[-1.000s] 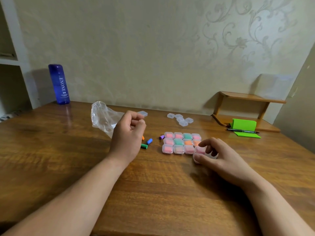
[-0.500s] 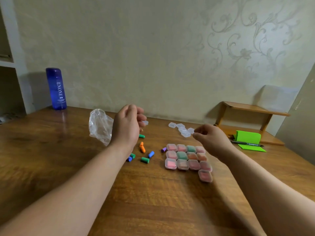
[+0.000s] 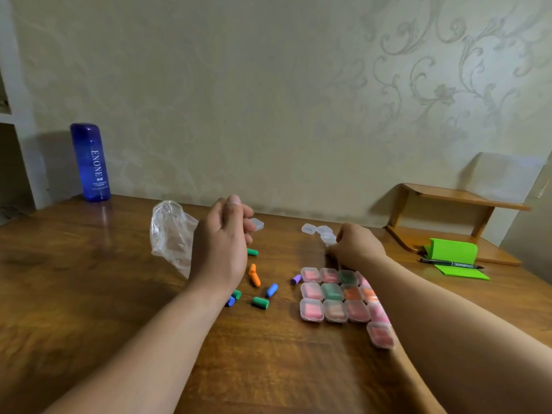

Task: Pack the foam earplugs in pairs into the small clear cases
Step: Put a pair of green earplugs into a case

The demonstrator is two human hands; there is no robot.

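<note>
Several small clear cases [image 3: 330, 294], closed over pink, green and orange earplugs, lie in a block on the table, and one more filled case [image 3: 380, 334] sits at its near right corner. Loose earplugs lie to the left: orange [image 3: 254, 274], blue [image 3: 271, 289], green [image 3: 260, 302], purple [image 3: 295, 279]. My left hand [image 3: 222, 243] hovers over them in a loose fist; nothing shows in it. An empty case [image 3: 257, 224] lies just beyond it. My right hand [image 3: 357, 248] is curled down onto the group of empty cases [image 3: 316, 230]; its fingertips are hidden.
A crumpled clear plastic bag [image 3: 170, 234] lies left of my left hand. A blue bottle [image 3: 90, 162] stands at the back left by the wall. At the right are a low wooden shelf [image 3: 448, 198], a green notepad [image 3: 454, 249] and a pen [image 3: 451, 264].
My right hand left the filled case at the block's near right corner and moved back to the empty cases. My left hand stayed fisted over the loose earplugs.
</note>
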